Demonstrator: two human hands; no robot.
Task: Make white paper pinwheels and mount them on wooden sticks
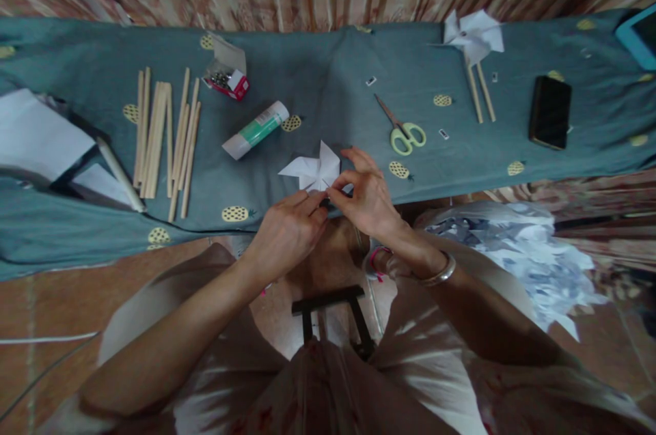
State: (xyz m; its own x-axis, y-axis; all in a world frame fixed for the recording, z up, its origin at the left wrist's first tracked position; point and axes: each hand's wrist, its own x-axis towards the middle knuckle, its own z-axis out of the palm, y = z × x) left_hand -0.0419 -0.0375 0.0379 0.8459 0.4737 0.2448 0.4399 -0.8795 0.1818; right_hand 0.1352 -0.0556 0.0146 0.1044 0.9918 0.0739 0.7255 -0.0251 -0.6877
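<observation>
Pinching white paper pinwheel (312,172); labels unreadable

Both forearms reaching forward, converging at the middle. Left hand (287,233) curled, knuckles up, fingertips pinched. Right hand (366,199) angled inward, thumb and forefinger pressed together, fingertips meeting the left's.

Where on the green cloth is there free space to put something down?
The cloth is bare between the red pin box and the scissors, and beside the phone. It is crowded at the wooden sticks and around both hands at the paper pinwheel.
</observation>
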